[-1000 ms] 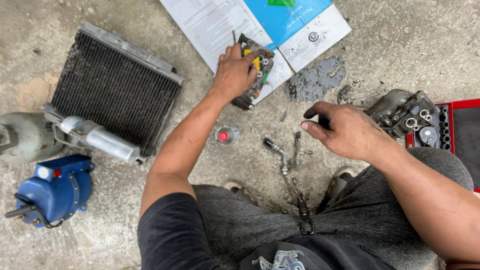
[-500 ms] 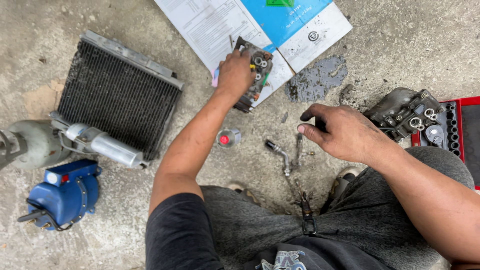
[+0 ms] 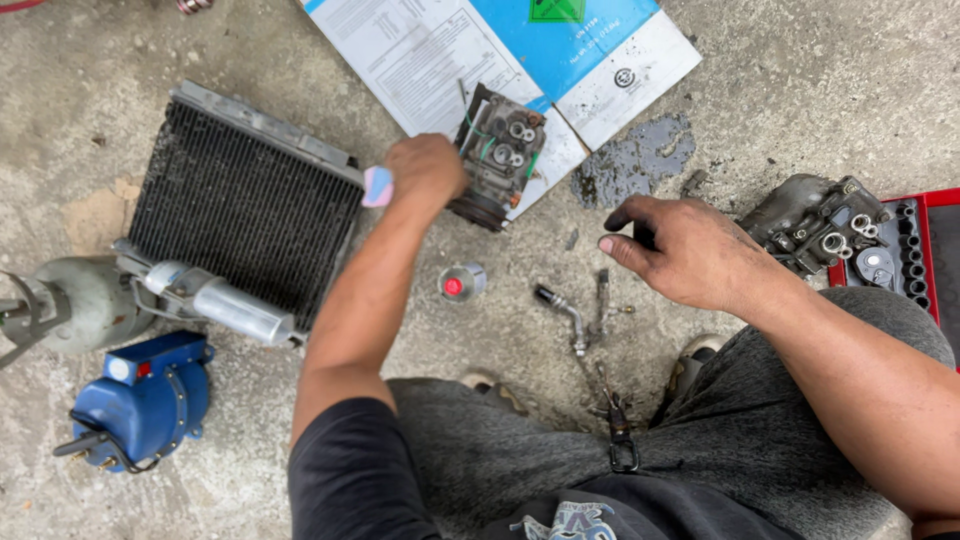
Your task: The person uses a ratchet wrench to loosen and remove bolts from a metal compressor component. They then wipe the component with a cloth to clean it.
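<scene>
Stained concrete floor (image 3: 800, 90), oil patch (image 3: 632, 160) by a flattened carton (image 3: 420, 50). Left hand (image 3: 425, 170) grips a pink-handled tool (image 3: 377, 187) beside the compressor (image 3: 495, 155). Right hand (image 3: 685, 250) hovers, fingers (image 3: 625, 250) loosely curled, empty.

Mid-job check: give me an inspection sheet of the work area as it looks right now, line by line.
Surface: bare concrete floor, stained, with a dark wet patch.
Job's things: grey compressor-like part tilted up on flattened cardboard.
Clutter: finned radiator core, silver cylinder, blue motor unit, small red-topped cap, bent metal fitting, second metal housing, red socket tray.
Grippers: left hand grips the compressor-like part, a pink object by the palm; right hand hovers over the floor, fingers curled around something small and dark.
Cables: nothing seen.
Surroundings: the person's knees and shoes at the bottom edge.
</scene>
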Tool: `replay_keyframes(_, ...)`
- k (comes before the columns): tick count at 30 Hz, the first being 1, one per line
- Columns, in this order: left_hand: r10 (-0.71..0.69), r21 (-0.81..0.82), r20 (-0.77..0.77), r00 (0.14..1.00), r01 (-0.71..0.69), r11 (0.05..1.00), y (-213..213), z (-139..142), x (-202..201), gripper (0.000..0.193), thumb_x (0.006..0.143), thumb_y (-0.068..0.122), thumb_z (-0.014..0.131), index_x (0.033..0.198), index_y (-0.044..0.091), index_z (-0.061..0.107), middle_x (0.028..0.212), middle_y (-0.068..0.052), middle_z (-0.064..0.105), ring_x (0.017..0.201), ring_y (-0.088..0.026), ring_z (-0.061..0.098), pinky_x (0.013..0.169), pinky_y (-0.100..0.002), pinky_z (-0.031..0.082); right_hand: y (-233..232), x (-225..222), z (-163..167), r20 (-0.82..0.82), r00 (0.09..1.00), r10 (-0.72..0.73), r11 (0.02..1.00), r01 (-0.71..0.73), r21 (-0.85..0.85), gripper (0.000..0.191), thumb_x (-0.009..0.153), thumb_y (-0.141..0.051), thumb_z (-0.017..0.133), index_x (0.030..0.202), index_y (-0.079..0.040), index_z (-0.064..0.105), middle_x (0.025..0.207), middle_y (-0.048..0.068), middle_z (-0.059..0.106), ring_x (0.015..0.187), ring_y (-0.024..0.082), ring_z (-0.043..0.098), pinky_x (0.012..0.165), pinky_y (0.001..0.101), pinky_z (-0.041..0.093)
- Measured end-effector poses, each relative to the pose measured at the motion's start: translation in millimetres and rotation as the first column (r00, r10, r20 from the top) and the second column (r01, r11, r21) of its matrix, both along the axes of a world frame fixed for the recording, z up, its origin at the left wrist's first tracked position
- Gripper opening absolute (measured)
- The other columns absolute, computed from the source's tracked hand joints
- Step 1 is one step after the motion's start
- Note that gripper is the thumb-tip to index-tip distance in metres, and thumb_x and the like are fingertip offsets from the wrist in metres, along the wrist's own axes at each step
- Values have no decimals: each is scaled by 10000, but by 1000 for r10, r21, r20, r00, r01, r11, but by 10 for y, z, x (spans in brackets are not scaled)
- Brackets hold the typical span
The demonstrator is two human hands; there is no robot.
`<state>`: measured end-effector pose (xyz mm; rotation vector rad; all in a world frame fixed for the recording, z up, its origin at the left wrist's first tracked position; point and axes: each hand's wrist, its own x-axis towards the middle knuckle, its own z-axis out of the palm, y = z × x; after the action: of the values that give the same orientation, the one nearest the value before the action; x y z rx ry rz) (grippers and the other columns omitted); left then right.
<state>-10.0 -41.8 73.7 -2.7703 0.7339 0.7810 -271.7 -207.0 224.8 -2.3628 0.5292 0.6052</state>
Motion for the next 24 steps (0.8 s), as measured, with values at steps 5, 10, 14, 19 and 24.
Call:
replay_keyframes(5, -116, -465, 255, 960, 227, 856, 439, -63, 72, 283, 905, 262, 762, 1033, 12, 727, 1048, -204, 674, 992, -405, 677, 841, -490, 537, 63, 49, 30, -91, 995, 30, 1000, -30, 1, 475, 959, -485, 591, 1218, -93, 656, 885, 179, 775, 862, 346, 760, 836, 494, 581)
replay_keyframes(10, -260, -686, 322, 910, 413, 599, 259, -154, -76, 293, 903, 285, 772, 1092, 64, 740, 1063, -145, 626, 1014, -360, 605, 854, -492, 477, 240, 130, 33, -45, 993, 105, 994, -104, 28, 505, 937, -482, 578, 1267, -102, 626, 919, 188, 763, 894, 376, 740, 874, 514, 559)
replay_keyframes(14, -455, -671, 351, 818, 559, 488, 53, -226, -109, 209, 876, 246, 739, 1028, 110, 785, 1055, -115, 633, 1076, -316, 568, 902, -499, 401, 315, 157, -4, -59, 992, 114, 993, -114, 5, 510, 945, -476, 582, 1280, -93, 619, 887, 210, 761, 911, 386, 736, 901, 522, 543)
replay_keyframes(19, -529, -566, 449, 720, 688, 455, 9, -321, -56, 168, 899, 176, 654, 959, 124, 802, 1049, -94, 632, 1091, -291, 560, 945, -511, 384, 252, 102, -111, -44, 995, 94, 995, -96, -35, 500, 943, -464, 597, 1271, -88, 635, 891, 230, 756, 948, 410, 716, 902, 527, 542)
replay_keyframes(24, -597, -387, 534, 599, 801, 457, -102, -394, -49, 108, 879, 184, 700, 855, 116, 781, 1073, -87, 642, 1124, -280, 572, 971, -534, 387, 188, 77, -180, -20, 997, 78, 997, -78, -21, 484, 928, -454, 607, 1230, -79, 656, 937, 208, 753, 945, 408, 717, 885, 529, 548)
